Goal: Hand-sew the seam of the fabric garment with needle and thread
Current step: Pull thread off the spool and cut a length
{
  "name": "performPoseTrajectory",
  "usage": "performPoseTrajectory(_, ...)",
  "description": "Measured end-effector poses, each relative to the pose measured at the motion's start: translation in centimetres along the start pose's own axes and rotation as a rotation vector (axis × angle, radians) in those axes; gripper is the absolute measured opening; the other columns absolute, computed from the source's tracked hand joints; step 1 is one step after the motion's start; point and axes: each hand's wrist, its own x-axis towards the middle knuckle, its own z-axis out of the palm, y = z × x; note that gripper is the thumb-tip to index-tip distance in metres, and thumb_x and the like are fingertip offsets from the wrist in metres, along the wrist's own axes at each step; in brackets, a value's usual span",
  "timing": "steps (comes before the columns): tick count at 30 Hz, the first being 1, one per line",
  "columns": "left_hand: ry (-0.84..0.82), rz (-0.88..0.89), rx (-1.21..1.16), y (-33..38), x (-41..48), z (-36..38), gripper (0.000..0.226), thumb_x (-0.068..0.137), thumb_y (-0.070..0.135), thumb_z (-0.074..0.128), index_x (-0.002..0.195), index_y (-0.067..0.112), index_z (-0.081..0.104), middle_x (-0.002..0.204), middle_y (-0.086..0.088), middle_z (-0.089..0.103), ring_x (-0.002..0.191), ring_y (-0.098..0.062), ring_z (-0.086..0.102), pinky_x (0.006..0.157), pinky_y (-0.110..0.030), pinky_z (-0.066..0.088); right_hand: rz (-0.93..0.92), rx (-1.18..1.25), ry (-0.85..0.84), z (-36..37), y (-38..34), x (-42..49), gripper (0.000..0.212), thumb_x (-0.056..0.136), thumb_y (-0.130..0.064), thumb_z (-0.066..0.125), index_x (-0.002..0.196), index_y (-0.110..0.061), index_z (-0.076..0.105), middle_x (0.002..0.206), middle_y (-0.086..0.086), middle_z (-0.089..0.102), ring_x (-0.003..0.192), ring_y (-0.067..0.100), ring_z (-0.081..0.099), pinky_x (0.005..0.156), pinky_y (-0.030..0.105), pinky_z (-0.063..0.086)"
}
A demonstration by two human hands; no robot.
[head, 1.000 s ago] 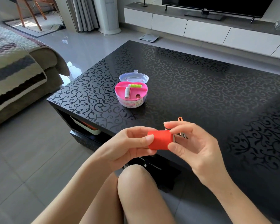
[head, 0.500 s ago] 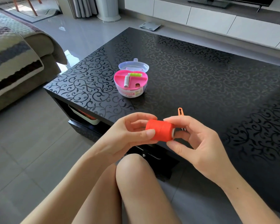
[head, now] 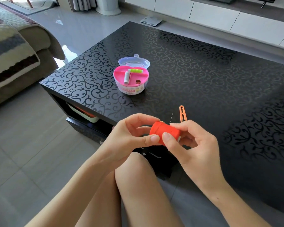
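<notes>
Thread spool (head: 165,132), red, held just off the near edge of the table (head: 203,71), above the knees. Long axis runs left-right, spanning both hands. Left hand (head: 129,136) grips the left end. Right hand (head: 195,145) pinches the right end, with what looks like a needle (head: 171,117) upright at its fingertips. Loose thread end not visible. No garment in view.
</notes>
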Motion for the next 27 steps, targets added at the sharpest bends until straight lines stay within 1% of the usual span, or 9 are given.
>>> performPoseTrajectory(2, -0.003, 0.010, 0.021, -0.1, 0.0, -0.1, 0.050, 0.047, 0.031, 0.094, 0.092, 0.020, 0.074, 0.108, -0.013, 0.071, 0.098, -0.031, 0.069, 0.076, -0.037, 0.059, -0.001, 0.017, 0.046, 0.5, 0.2, -0.1, 0.017, 0.082, -0.031, 0.067, 0.086, -0.014, 0.069, 0.079, -0.007, 0.067, 0.069, 0.010, 0.065, 0.062, 0.013, 0.050)
performPoseTrajectory(5, -0.001, 0.001, 0.040, -0.4, -0.1, -0.3, 0.050, 0.045, 0.029, 0.095, 0.090, 0.020, 0.074, 0.109, -0.011, 0.071, 0.099, -0.028, 0.067, 0.078, -0.038, 0.059, 0.037, 0.035, 0.081, 0.8, 0.5, -0.1, 0.015, 0.088, -0.018, 0.064, 0.077, -0.009, 0.069, 0.073, -0.003, 0.068, 0.071, 0.012, 0.065, 0.064, 0.015, 0.049)
performPoseTrajectory(8, -0.027, -0.001, 0.052, -0.8, -0.4, -0.4, 0.047, 0.047, 0.025, 0.094, 0.089, 0.022, 0.075, 0.106, -0.006, 0.072, 0.100, -0.024, 0.067, 0.074, -0.038, 0.059, 0.202, 0.117, 0.094, 0.6, 0.3, 0.5, 0.020, 0.088, -0.017, 0.067, 0.070, -0.010, 0.069, 0.068, 0.001, 0.070, 0.066, 0.010, 0.066, 0.065, 0.017, 0.050)
performPoseTrajectory(10, -0.047, 0.011, 0.051, -1.1, -0.6, -0.5, 0.043, 0.048, 0.013, 0.092, 0.086, 0.024, 0.075, 0.104, -0.003, 0.072, 0.099, -0.021, 0.067, 0.071, -0.033, 0.057, 0.332, 0.234, 0.126, 0.2, 0.3, 1.2, 0.021, 0.087, -0.017, 0.066, 0.067, -0.009, 0.068, 0.065, 0.004, 0.070, 0.063, 0.014, 0.066, 0.066, 0.021, 0.053)
performPoseTrajectory(12, -0.044, 0.019, 0.044, -1.2, -0.6, -0.6, 0.042, 0.048, 0.008, 0.090, 0.084, 0.026, 0.076, 0.103, 0.000, 0.072, 0.098, -0.018, 0.067, 0.070, -0.030, 0.056, 0.378, 0.266, 0.133, -0.3, 0.4, 1.7, 0.021, 0.087, -0.018, 0.065, 0.069, -0.008, 0.067, 0.063, 0.005, 0.069, 0.062, 0.016, 0.066, 0.067, 0.025, 0.054)
performPoseTrajectory(16, -0.063, 0.030, 0.008, -1.3, -0.6, -0.8, 0.040, 0.049, 0.022, 0.093, 0.085, 0.026, 0.075, 0.105, 0.001, 0.072, 0.101, -0.018, 0.066, 0.071, -0.029, 0.056, 0.367, 0.241, 0.099, -1.0, 0.3, 1.9, 0.021, 0.087, -0.020, 0.064, 0.070, -0.007, 0.066, 0.057, 0.003, 0.065, 0.057, 0.014, 0.058, 0.064, 0.024, 0.050)
performPoseTrajectory(21, -0.088, -0.023, -0.097, -1.6, -0.3, -1.3, 0.049, 0.050, 0.019, 0.094, 0.095, 0.020, 0.073, 0.104, -0.004, 0.070, 0.096, -0.020, 0.067, 0.077, -0.035, 0.057, 0.305, 0.206, -0.004, -1.7, 0.4, 2.1, 0.016, 0.086, -0.020, 0.064, 0.076, -0.008, 0.067, 0.064, 0.004, 0.067, 0.056, 0.016, 0.058, 0.066, 0.025, 0.051)
performPoseTrajectory(24, -0.085, -0.082, -0.137, -1.5, -0.2, -1.4, 0.057, 0.055, 0.017, 0.092, 0.108, 0.014, 0.072, 0.108, -0.008, 0.068, 0.100, -0.024, 0.067, 0.079, -0.034, 0.056, 0.228, 0.072, -0.141, -2.3, 0.1, 2.3, 0.004, 0.085, -0.016, 0.068, 0.086, -0.017, 0.071, 0.071, -0.003, 0.067, 0.063, 0.011, 0.059, 0.068, 0.023, 0.051)
performPoseTrajectory(27, -0.020, -0.103, -0.066, -1.1, -0.1, -1.3, 0.040, 0.070, 0.001, 0.072, 0.109, 0.010, 0.068, 0.106, -0.006, 0.071, 0.100, -0.021, 0.068, 0.077, -0.028, 0.055, 0.091, -0.178, -0.267, -2.9, -0.1, 2.7, 0.018, 0.083, -0.007, 0.070, 0.090, -0.023, 0.072, 0.074, -0.012, 0.062, 0.069, 0.006, 0.057, 0.068, 0.015, 0.046)
